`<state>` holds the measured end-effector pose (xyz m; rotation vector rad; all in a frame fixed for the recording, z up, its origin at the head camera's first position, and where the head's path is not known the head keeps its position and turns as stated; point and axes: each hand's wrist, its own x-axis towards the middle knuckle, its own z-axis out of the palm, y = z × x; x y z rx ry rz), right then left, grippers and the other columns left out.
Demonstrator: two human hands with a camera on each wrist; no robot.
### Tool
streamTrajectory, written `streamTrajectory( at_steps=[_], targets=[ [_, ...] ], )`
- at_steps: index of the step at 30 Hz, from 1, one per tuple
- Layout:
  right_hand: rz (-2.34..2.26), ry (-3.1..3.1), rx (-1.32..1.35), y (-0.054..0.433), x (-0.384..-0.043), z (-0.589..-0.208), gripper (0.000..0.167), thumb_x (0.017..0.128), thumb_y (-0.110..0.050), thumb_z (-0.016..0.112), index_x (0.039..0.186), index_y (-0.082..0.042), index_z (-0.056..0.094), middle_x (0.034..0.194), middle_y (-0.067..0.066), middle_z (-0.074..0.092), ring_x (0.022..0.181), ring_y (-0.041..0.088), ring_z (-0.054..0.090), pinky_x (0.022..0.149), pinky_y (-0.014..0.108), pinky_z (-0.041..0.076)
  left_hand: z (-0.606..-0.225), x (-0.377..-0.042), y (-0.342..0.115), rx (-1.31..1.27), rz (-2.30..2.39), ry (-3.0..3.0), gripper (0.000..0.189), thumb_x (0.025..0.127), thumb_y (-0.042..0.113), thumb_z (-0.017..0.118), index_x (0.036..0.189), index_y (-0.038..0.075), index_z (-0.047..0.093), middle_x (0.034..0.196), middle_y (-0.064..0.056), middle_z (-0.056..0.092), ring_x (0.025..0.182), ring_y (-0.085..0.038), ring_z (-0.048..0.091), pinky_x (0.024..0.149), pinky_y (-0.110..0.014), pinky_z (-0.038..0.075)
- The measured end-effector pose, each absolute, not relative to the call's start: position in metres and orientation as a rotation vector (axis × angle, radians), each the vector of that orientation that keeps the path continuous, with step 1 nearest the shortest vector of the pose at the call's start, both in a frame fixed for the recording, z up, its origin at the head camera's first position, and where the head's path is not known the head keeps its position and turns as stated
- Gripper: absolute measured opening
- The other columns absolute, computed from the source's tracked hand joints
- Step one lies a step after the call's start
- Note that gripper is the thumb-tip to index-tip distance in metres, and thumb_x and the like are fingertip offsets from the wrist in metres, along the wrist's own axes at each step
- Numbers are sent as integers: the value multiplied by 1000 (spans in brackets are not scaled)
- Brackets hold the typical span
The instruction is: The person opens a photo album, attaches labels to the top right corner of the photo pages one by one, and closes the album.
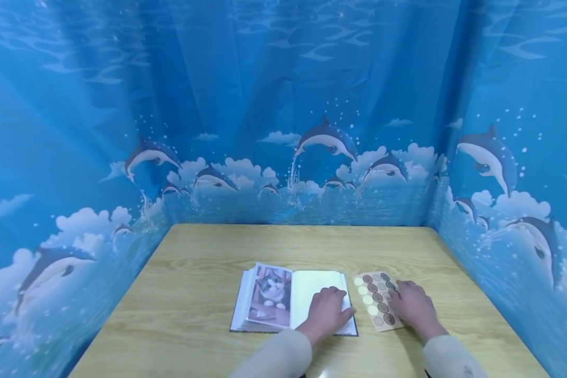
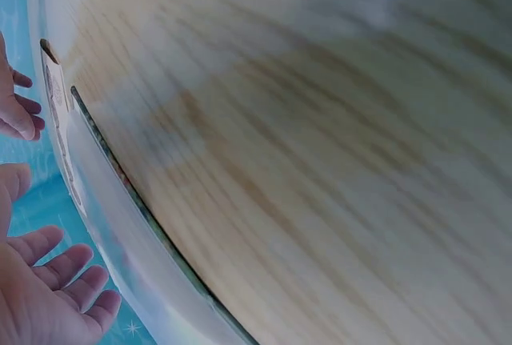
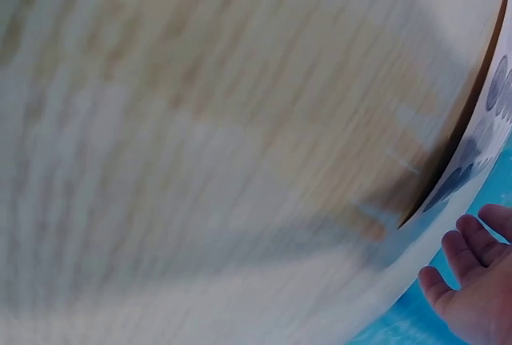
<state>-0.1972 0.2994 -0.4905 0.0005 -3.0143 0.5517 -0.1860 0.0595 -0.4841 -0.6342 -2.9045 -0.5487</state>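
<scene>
An open photo album (image 1: 315,294) lies on the table, a cat photo (image 1: 269,296) on its left page and a blank white page at right. My left hand (image 1: 327,313) is over that right page, fingers spread and loosely bent, holding nothing; the left wrist view shows the fingers (image 2: 64,269) above the album's edge (image 2: 152,225). To the right of the album lies a sheet of round stickers (image 1: 378,299) in brown and cream rows. My right hand (image 1: 415,308) hovers at the sheet's right side with relaxed fingers (image 3: 464,257); whether a fingertip touches it I cannot tell.
The wood-grain table (image 1: 179,283) extends around the album and sheet. Blue curtains (image 1: 283,105) printed with dolphins and clouds hang behind it and along both sides. Light sleeves cover both forearms.
</scene>
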Motion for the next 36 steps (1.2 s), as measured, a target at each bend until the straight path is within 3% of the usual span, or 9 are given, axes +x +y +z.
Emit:
streamTrajectory(
  at_steps=[8,16,24,36],
  targets=[
    [508,-3101,-104,308,-199,-493,57,104,-29,42,132,19,45,132,42,44,120,58,43,96,70,38,-483,-191,81,-589,-559,-2941,43,91,47,66,119,14,70,120,-3,67,116,-19,57,97,-36,46],
    [454,-3118,-98,308,-197,-495,54,104,-29,41,130,18,49,131,41,45,118,57,44,94,70,40,-494,-196,99,-593,-484,-3004,45,95,52,58,124,18,68,138,-3,57,134,-23,45,113,-43,34],
    [419,-3130,-93,308,-196,-495,51,104,-28,40,125,16,54,128,41,46,115,57,46,90,70,42,-498,-196,109,-605,-289,-3046,41,96,53,56,114,21,74,142,-3,54,138,-23,41,114,-45,32],
    [533,-3051,-47,297,-195,-499,48,105,-28,38,121,11,61,132,40,47,118,59,44,90,72,40,-499,-187,111,-693,-300,-3124,44,102,43,43,143,31,53,158,-7,34,148,-28,22,118,-58,16]
  ],
)
